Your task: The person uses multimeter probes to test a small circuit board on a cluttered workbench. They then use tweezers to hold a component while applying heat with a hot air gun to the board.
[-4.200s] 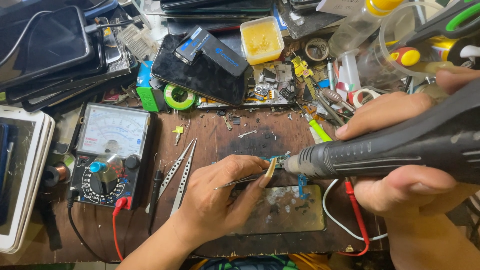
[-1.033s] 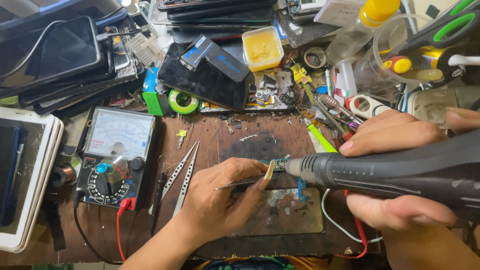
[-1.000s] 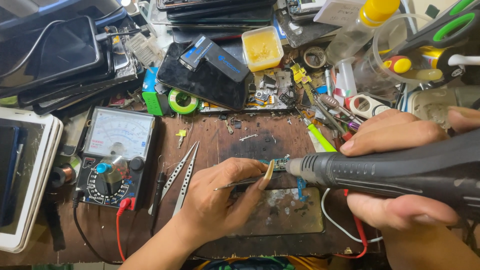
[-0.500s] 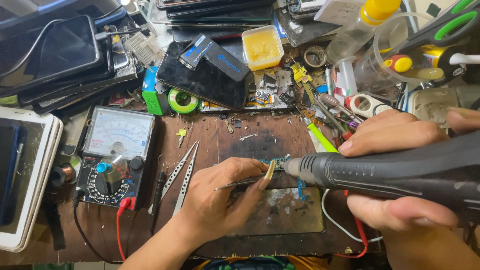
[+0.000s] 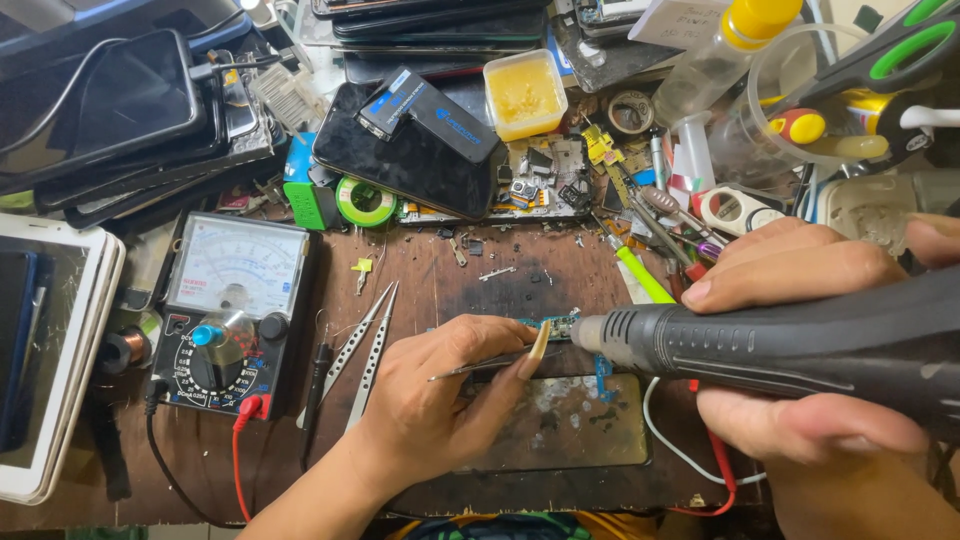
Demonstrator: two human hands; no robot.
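Note:
My left hand pinches thin metal tweezers whose tips reach a small green circuit board on the wooden bench. My right hand grips a thick black hot-air gun held level, its metal nozzle right beside the board. The board lies at the upper edge of a scorched metal plate.
An analog multimeter with red and black leads sits left, two spare tweezers beside it. Dark phones, a green solder spool, a yellow flux tub and tools crowd the back. A white tablet lies far left.
Both hands hold nearly still on the board. The hot-air gun's nozzle has crept slightly left since the oldest frame, and the view has shifted a little.

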